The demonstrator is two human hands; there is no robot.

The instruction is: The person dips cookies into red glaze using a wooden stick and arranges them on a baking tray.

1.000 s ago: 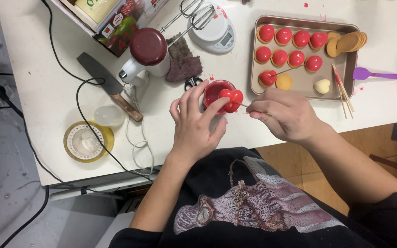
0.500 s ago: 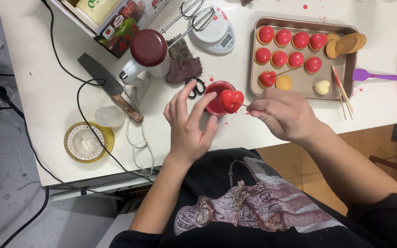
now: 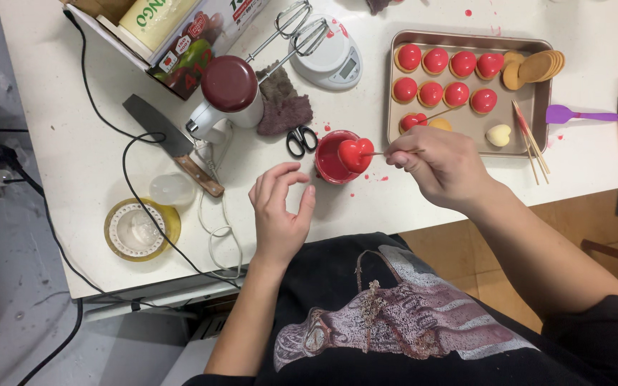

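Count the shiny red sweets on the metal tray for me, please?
9 on the tray: four along the top row, four in the middle row, one lower left on a stick.

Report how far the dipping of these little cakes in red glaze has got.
Done: eight red-glazed pieces sit in two rows on the baking tray, and a ninth, on a skewer, lies below them.
In hand: the right hand holds a skewer with a glazed heart over the red cup; the left hand is empty.
Left: one white heart and the stacked biscuits show no glaze.
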